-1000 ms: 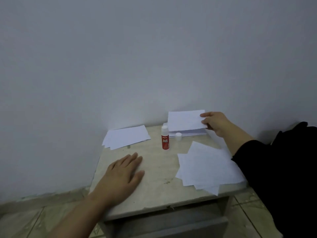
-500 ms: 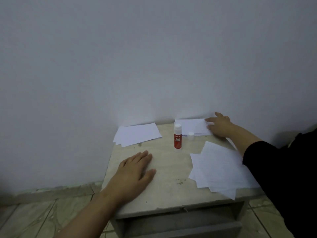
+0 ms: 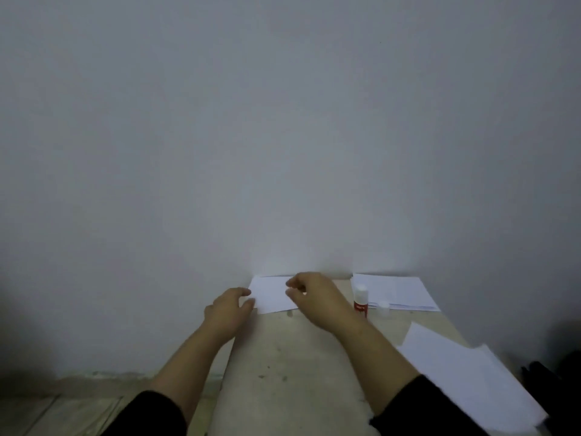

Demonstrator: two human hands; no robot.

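Floor (image 3: 47,410) shows at 8 o'clock of the shot. Then the small pale table (image 3: 283,372) starts, set right against a plain grey wall (image 3: 283,121).

The left hand (image 3: 228,309) comes in over the table's left edge, around 10 o'clock of the top, on a bare forearm with a black sleeve lower down. Its fingers are curved in a C, thumb low and fingertips higher, right at the left edge of the white paper stack (image 3: 270,294). It's touching the stack, but whether it actually has a grip on a sheet I can't tell, too blurry.

The stack itself lies flat at 11 o'clock of the table top, back edge by the wall. The right hand (image 3: 314,297) is over the stack's right half, at 12 o'clock. Its fingers are curled, with thumb and forefinger tips close together at the hand's 9 o'clock. Might be pinching a sheet, might not, honestly can't tell.

Just right of that wrist, at 1 o'clock of the table, a glue stick (image 3: 360,302) stands upright, white top and red label. A small white cap (image 3: 383,305) sits just beside it at its 3 o'clock. Behind both, a pile of white papers (image 3: 402,291) lies by the wall at 2 o'clock.

Loose white sheets (image 3: 465,372) are fanned out at 4 o'clock of the table. There's a dark thing (image 3: 553,372) at the far right, can't make it out.
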